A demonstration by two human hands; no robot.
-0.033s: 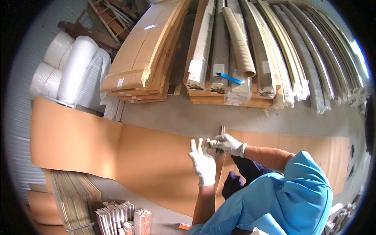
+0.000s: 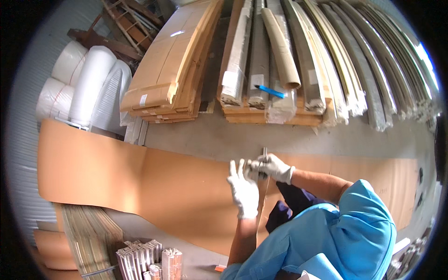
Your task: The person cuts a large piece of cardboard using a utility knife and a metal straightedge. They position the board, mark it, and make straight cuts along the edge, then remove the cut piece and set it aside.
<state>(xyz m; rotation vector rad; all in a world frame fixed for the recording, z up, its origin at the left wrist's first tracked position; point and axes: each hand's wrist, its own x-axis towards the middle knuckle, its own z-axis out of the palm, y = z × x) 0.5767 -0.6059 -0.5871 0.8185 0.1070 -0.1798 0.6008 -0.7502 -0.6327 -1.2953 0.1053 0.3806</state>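
White work gloves cover both of my hands. My right hand (image 2: pixel 276 169) is closed around a narrow grey metallic tool (image 2: pixel 265 151), whose silvery end sticks up past the fingers; a darker part shows below, and its exact kind is unclear. Just to the left, my left hand (image 2: pixel 244 196) is raised with several fingers stretched upward. Its thumb side comes close to the right fingertips, where blur hides whether they touch. Beneath both hands lies a long brown cardboard sheet (image 2: pixel 186 182), with a seam or edge running down beside my left wrist.
The sheet's left end curls up near white foam rolls (image 2: pixel 93 84). Flat cartons (image 2: pixel 163 65) are stacked at the back, beside long wrapped profiles (image 2: pixel 259 60), a cardboard tube (image 2: pixel 282 51) and a blue marker-like object (image 2: pixel 269 91). Bundled short profiles (image 2: pixel 140 259) stand at lower left.
My left hand has shifted slightly up and to the right, its fingers still raised. My right hand keeps its hold on the grey tool, a little higher in the picture.
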